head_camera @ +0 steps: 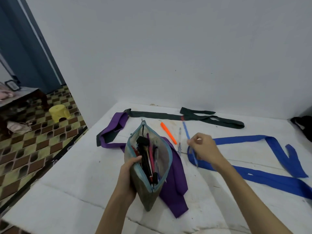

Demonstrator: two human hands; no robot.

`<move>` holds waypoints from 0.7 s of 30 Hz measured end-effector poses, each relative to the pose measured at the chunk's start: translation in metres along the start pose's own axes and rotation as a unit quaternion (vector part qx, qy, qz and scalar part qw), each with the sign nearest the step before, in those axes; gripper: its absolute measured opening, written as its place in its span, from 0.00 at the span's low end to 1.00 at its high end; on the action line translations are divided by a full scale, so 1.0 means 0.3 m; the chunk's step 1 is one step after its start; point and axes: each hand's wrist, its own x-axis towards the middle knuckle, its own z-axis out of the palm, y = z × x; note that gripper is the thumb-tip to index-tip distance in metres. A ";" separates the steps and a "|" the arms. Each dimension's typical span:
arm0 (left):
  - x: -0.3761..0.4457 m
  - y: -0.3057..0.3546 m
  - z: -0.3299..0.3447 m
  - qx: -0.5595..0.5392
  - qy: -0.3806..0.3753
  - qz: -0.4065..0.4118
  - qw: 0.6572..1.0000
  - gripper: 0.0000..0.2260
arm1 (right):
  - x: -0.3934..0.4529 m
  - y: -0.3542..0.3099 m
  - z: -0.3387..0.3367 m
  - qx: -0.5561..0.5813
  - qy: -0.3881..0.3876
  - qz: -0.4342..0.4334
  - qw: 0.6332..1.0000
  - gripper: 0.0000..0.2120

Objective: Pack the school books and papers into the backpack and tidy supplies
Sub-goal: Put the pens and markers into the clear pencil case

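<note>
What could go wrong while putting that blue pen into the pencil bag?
1. The pencil case is gripped by the left hand on one side only, open and already crowded with pens; if it tips, they might spill.
2. The right hand pinches the blue pen partway along; it may slip on the way over.
3. The orange highlighter and clear pen lie loose on the table and might get forgotten or knocked.

Home room: patterned floor tiles, plastic stool.
</note>
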 end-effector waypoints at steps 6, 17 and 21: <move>0.015 0.002 0.082 0.013 0.004 -0.011 1.000 0.26 | -0.092 -0.217 -0.103 0.273 -0.007 -0.075 0.959 0.02; 0.057 0.002 0.185 0.009 -0.034 0.001 0.999 0.21 | -0.134 -0.223 0.006 -0.202 -0.109 -0.133 0.964 0.11; 0.062 -0.007 0.221 0.031 -0.042 -0.009 0.999 0.18 | -0.122 -0.220 0.010 -0.313 -0.112 -0.129 0.934 0.17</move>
